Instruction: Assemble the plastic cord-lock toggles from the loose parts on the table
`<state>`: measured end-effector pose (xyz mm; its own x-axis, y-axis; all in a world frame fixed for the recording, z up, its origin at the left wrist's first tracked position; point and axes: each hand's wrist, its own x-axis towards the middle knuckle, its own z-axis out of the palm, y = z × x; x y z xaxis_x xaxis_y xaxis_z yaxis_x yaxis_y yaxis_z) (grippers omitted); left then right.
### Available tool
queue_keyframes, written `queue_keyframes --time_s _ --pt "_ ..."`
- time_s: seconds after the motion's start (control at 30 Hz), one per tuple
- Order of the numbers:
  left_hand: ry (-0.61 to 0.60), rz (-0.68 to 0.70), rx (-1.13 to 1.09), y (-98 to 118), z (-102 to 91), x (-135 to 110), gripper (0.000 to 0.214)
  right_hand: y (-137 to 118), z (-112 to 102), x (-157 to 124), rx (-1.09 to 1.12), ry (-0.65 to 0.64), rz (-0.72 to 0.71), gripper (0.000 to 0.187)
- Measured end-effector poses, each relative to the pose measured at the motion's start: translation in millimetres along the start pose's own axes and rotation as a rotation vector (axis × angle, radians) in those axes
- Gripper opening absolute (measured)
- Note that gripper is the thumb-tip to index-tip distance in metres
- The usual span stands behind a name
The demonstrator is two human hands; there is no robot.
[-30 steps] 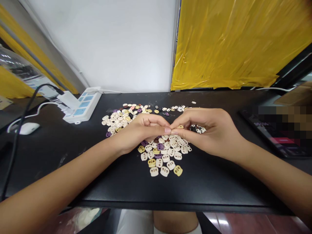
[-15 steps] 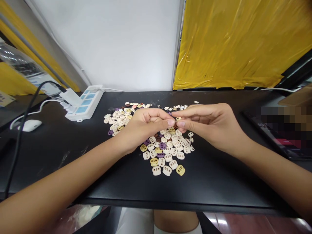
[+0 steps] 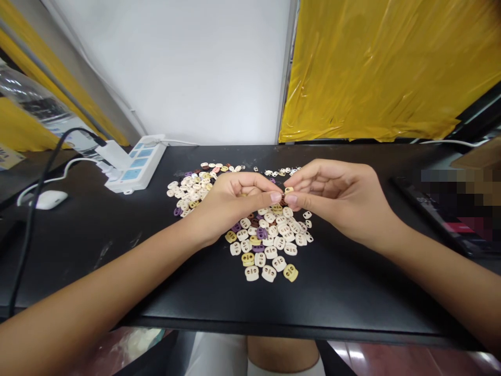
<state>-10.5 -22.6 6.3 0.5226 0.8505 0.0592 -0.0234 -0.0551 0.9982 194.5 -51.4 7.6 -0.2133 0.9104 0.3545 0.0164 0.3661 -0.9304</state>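
My left hand (image 3: 246,201) is closed in a pinch, thumb against forefinger. A tiny thing shows at its fingertips, too small to name. Facing it, my right hand (image 3: 332,198) pinches a yellow cord lock part (image 3: 288,190) between thumb and forefinger. The fingertips of both hands nearly meet above a heap of two-hole cord locks (image 3: 270,253), mostly cream, with some yellow, purple and brown. Behind my left hand lies a second pile of cord locks (image 3: 191,189). Small pale pieces (image 3: 284,172) are scattered beyond my fingers.
A white power strip (image 3: 136,164) with plugs and cables stands at the back left of the black table (image 3: 352,292). Near it are a white earbud case (image 3: 50,200) and a clear bottle (image 3: 43,107). A dark flat device (image 3: 426,219) lies at the right.
My right forefinger has drawn back from the left fingertips and bent, so the yellow part shows more clearly. My left hand stays nearly in place.
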Motion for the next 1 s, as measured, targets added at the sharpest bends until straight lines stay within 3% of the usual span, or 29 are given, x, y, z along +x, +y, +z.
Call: queue_keyframes --time_s 0.6,1.0 --pt "0.011 -0.072 -0.020 0.9 3.5 -0.6 0.012 7.5 -3.8 -4.6 -0.093 -0.021 -0.069 0.018" --pt "0.000 -0.062 -0.021 -0.7 2.1 -0.4 0.012 9.5 -2.1 -3.9 -0.039 -0.021 -0.072 0.021"
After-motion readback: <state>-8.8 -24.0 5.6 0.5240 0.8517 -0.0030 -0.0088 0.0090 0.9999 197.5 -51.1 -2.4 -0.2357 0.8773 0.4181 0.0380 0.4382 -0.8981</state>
